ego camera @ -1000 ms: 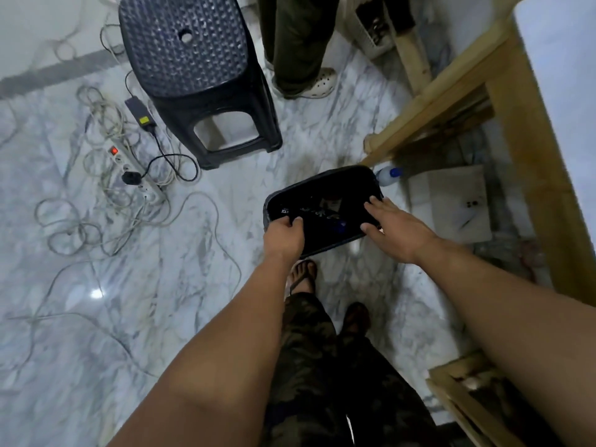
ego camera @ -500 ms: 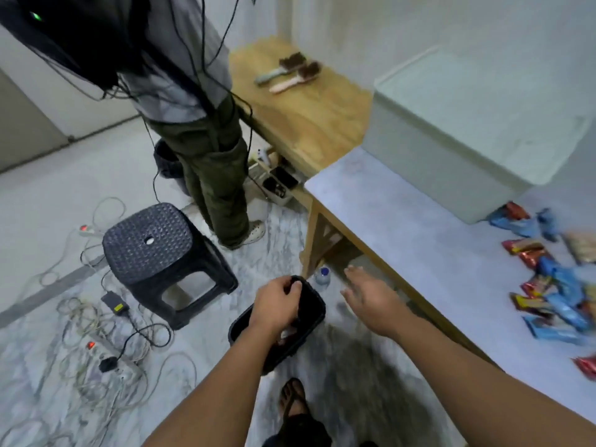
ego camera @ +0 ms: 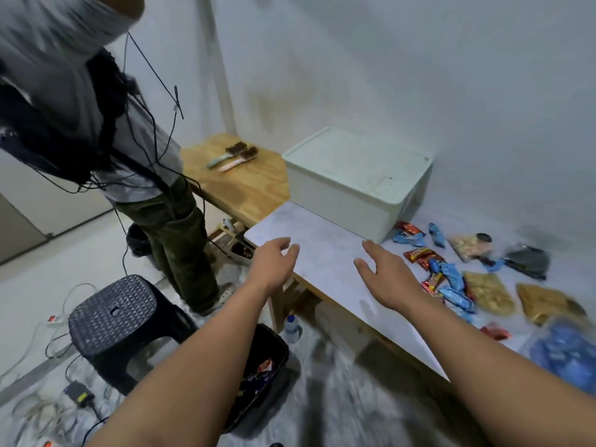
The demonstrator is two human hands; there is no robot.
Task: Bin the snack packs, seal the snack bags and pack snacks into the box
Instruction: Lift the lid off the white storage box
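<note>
The black bin (ego camera: 258,375), gripped by the left hand (ego camera: 271,262) half a second ago, now stands on the floor below that hand's loosely spread, empty fingers with a few wrappers inside. To the right, the right hand (ego camera: 383,272) hangs equally relaxed and empty over the grey table (ego camera: 322,250); the white lidded box (ego camera: 354,179) sits beyond its fingertips and the snack packs (ego camera: 448,279) lie just right of them. With the bin put down, both hands seem free for more packs.
</note>
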